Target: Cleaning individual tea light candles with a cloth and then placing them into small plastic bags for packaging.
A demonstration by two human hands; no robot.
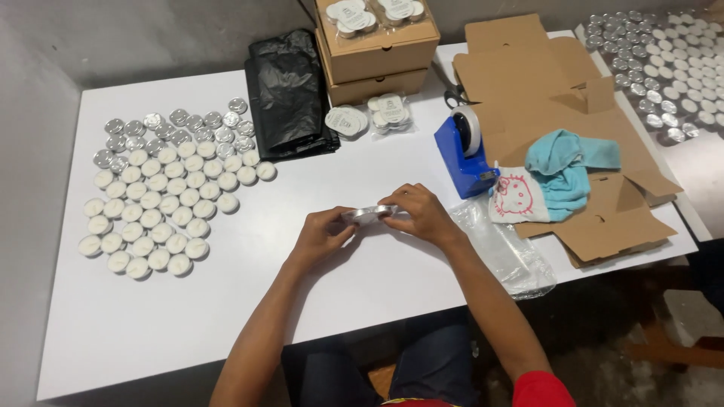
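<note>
- Centrally, both hands meet over the white table, holding a short row of tealights between them, just above the tabletop.
- Left hand pinches the row's left end, fingers closed on it.
- Right hand wraps over the right end, fingers curled down and clamped on the same row.
- Left of the hands, well apart, lies a big cluster of loose candles: white wax up in front, silver cups at the back.
- Behind them sits a folded black bag, touching the stacked boxes with wrapped packs on top.
- Two wrapped packs lie in front of the boxes.
- Right of the hands stands a blue tape dispenser, near a clear plastic bag.
- Flat cardboard carries a blue cloth.
</note>
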